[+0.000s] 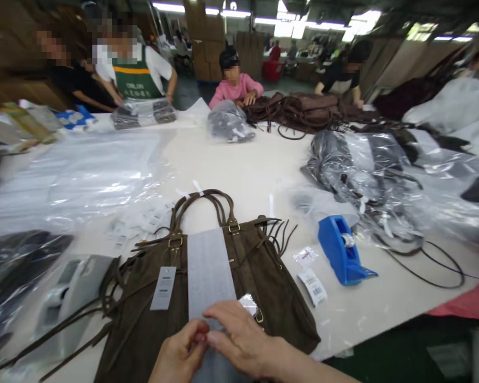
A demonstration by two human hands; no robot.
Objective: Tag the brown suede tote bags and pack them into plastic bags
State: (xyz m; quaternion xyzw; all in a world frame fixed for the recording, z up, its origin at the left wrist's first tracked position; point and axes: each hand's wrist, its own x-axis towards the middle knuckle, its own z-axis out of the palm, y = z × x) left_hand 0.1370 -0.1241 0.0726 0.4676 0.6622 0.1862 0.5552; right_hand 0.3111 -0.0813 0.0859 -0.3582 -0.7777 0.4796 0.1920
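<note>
A dark olive-brown handbag (279, 282) lies on the white table before me, its handles pointing away. A grey-white strip (209, 266) runs down its middle, and a white tag (163, 288) hangs on its left part. Over the strip's lower part, my left hand (182, 351) has thumb and index finger pinched together; what they hold is too small to make out. Beside it my right hand (239, 338) rests above the strip, fingers stretched out and fingertips close to the left ones. A small clear packet (248, 305) lies just beyond the right hand.
A blue tape dispenser (341, 250) and label packets (313, 286) are right of the bag; a grey dispenser (69, 298) is at left. Plastic sheets (83, 170) lie back left, wrapped bags (359, 165) back right. Several people stand or sit across the table (239, 170).
</note>
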